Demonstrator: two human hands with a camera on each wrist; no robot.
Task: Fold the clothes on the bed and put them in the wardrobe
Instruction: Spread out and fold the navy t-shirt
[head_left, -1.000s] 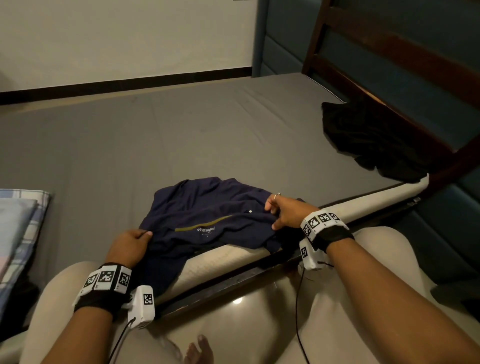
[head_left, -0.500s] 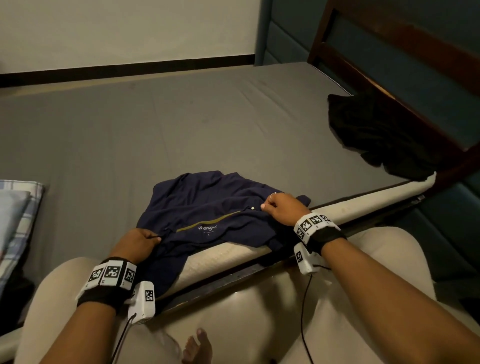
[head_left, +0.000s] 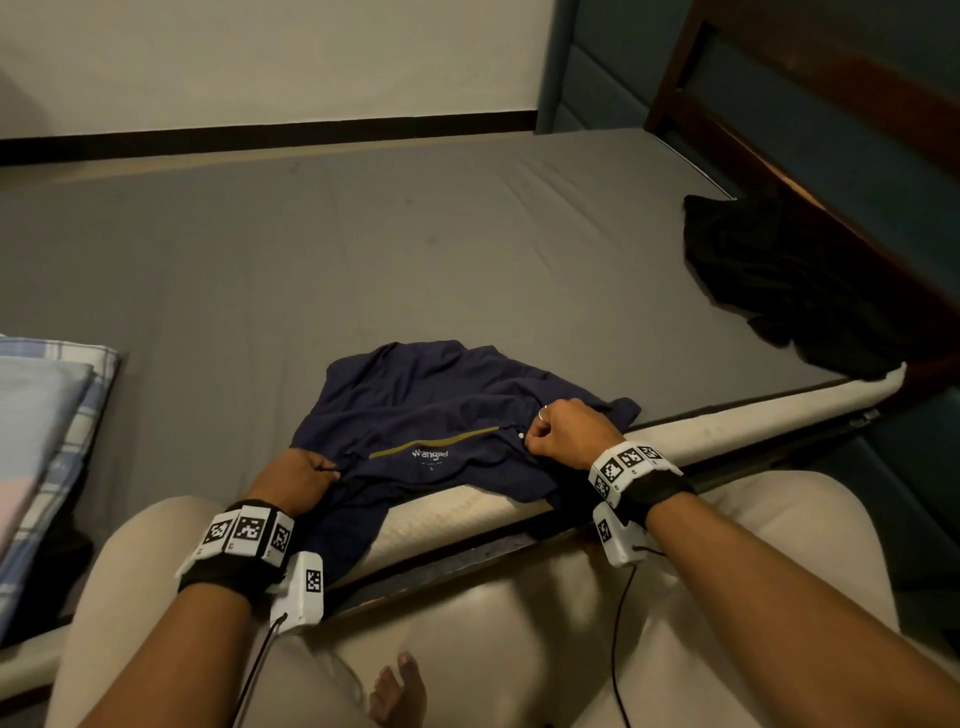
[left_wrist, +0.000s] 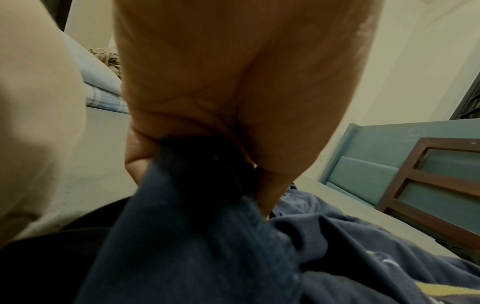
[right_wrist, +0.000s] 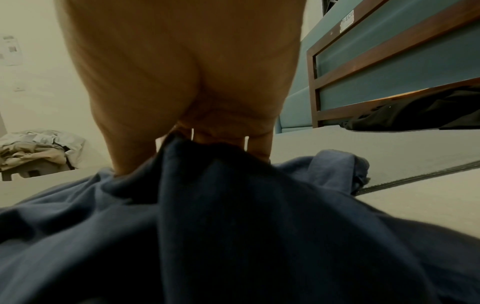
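Curled tight, left hand (head_left: 296, 475) and right hand (head_left: 566, 434) each pinching soft, creased cloth of the navy shirt (head_left: 441, 410) (olive stripe, white lettering), rumpled over the near edge of the smooth grey bed (head_left: 363, 249).

walls: cream wall (head_left: 260, 62) | panels: teal padded panels (head_left: 587, 67) | frame: dark wooden frame (head_left: 810, 93) | light: dim

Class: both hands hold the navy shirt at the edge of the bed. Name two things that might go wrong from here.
1. Part of the navy shirt already hangs over the mattress edge; if the left hand or right hand loosens its grip, it may slide off.
2. The shirt lies bunched and creased, so folding it now may set wrinkles.
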